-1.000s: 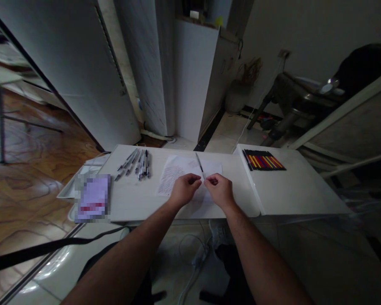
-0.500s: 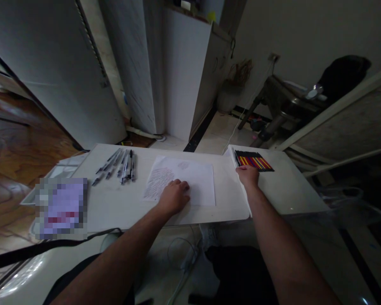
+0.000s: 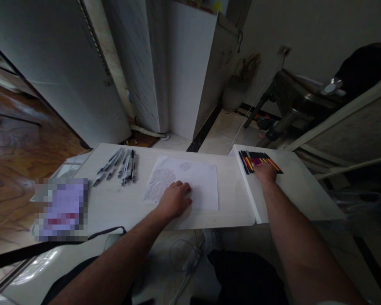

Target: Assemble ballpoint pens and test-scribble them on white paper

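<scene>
My left hand rests on a white sheet of paper, fingers loosely bent and thumb apart, holding nothing. Rows of dark pen strokes fill the paper's left part, and a small round scribble sits near its top. At the right, my right hand is over a row of pens with black ends and red, yellow and purple barrels. Its fingertips are pinched together on a clear-barrelled pen at the row's left side; the hand hides part of the row.
Several clear pens with dark tips lie loosely on the left of the white table. A raised white board bears the pen row. A blurred-out purple item is at the left. A black strap crosses the front left.
My right hand has shifted right, from the left end of the pen row to over its middle. My left hand stays on the paper. The view has turned slightly.
</scene>
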`<state>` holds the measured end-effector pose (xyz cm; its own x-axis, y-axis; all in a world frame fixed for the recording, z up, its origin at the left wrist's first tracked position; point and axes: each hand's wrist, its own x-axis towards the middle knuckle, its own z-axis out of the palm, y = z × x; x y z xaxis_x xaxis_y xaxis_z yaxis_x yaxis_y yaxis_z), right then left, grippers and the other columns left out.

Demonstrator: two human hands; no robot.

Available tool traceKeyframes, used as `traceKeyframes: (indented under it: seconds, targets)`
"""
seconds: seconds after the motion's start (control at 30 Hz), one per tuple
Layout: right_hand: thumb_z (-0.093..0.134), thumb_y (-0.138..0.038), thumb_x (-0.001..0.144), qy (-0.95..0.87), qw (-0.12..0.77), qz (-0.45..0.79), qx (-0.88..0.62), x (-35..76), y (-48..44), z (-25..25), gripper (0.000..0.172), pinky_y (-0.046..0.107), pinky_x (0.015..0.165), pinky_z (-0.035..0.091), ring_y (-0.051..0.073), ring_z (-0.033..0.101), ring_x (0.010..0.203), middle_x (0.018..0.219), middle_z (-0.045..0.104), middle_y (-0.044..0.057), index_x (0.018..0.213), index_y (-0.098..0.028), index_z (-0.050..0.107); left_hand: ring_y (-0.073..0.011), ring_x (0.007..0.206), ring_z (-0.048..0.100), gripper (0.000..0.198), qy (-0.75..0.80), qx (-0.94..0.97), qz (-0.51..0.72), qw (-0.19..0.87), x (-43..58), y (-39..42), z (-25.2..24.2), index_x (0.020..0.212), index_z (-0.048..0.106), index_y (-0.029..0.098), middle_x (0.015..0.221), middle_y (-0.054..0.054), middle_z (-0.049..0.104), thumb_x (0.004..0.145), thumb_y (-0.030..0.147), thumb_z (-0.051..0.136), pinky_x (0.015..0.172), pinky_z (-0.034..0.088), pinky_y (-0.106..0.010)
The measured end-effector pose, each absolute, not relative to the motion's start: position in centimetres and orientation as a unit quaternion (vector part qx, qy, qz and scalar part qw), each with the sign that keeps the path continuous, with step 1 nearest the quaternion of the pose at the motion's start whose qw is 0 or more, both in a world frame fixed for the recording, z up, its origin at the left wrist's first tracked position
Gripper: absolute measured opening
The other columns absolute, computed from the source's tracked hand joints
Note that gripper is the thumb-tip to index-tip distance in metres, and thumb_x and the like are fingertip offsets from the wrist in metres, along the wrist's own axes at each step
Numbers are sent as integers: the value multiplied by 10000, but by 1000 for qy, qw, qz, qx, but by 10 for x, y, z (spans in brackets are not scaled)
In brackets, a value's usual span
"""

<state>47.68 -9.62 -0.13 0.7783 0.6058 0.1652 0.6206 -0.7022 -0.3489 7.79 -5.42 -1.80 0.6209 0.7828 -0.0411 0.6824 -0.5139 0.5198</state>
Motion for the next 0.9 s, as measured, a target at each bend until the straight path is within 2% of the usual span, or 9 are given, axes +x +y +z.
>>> traceKeyframes:
  seconds: [0.23, 0.57, 0.7, 0.9]
  targets:
    - [665, -242, 702, -294, 220, -23, -930, 471, -100, -7, 165, 281, 695, 494, 216, 666, 772, 803, 721, 109, 828, -149, 719, -233, 948, 566, 312, 424, 865, 103, 248, 77, -54, -21, 1017, 651, 216, 1015, -76, 614, 713, 281, 679, 823, 446, -334]
    - [641, -284, 729, -280, 240, -38, -929, 444, -109, 7, 221, 308, 744, 495, 231, 669, 830, 866, 729, 121, 889, -162, 731, -240, 978, 560, 310, 415, 872, 114, 234, 75, -56, -25, 1028, 651, 221, 1043, -81, 613, 725, 281, 679, 849, 442, -343]
    - [586, -304, 767, -299, 253, -33, -920, 406, -108, 3, 279, 313, 767, 494, 232, 672, 847, 917, 735, 107, 971, -168, 718, -242, 972, 566, 307, 413, 874, 112, 233, 75, -57, -24, 1036, 658, 214, 1048, -89, 616, 735, 276, 667, 860, 449, -348]
    - [633, -322, 725, -401, 258, 56, -877, 304, -97, -11, 276, 283, 760, 494, 205, 673, 805, 874, 736, 59, 948, -186, 722, -256, 1007, 564, 341, 409, 879, 108, 221, 72, -66, -18, 1072, 668, 202, 1065, -105, 623, 747, 305, 652, 893, 459, -355]
